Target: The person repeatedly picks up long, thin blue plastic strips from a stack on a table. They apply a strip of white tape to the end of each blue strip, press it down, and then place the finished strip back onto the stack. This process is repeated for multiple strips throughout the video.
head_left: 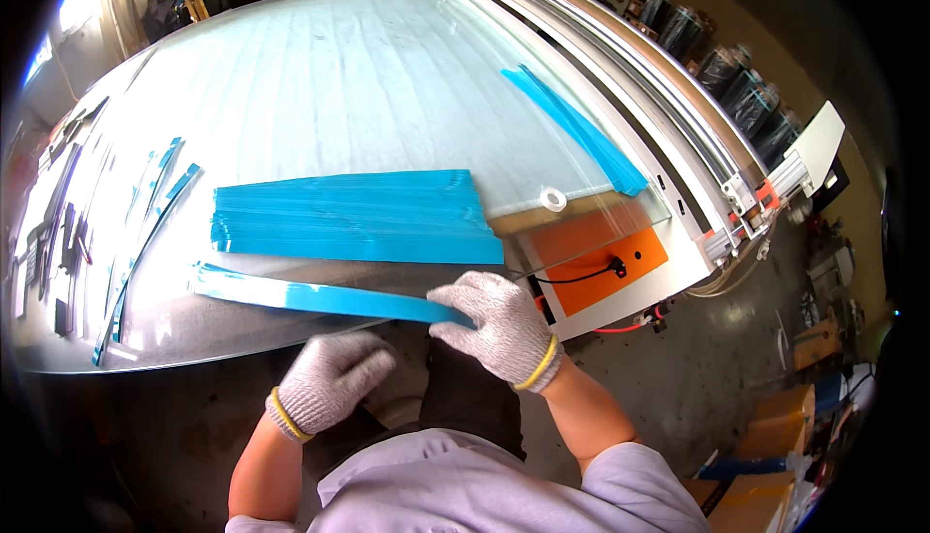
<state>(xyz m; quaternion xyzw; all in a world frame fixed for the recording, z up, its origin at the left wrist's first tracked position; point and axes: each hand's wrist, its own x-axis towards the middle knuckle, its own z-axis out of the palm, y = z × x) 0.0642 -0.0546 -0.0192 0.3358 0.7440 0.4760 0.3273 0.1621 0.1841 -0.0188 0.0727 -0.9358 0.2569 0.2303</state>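
My right hand (499, 325), in a grey knit glove with a yellow cuff, pinches the right end of a long blue strip (334, 298). The strip runs left from it along the front edge of the table, its far end lying on the surface. Lower left, my left hand (332, 378), in a matching glove, hovers off the table edge. It looks slightly blurred, with nothing visible in it and the thumb apart from loosely bent fingers. Just behind the strip lies a wide stack of similar blue strips (349, 218).
A narrower blue bundle (578, 131) lies on the large glass-topped table (300, 78), near a white ring (553, 200). Dark and blue offcuts (145, 242) are scattered at left. A rail machine (620, 78) flanks the right side, beside an orange panel (601, 262). Cardboard boxes (765, 446) stand lower right.
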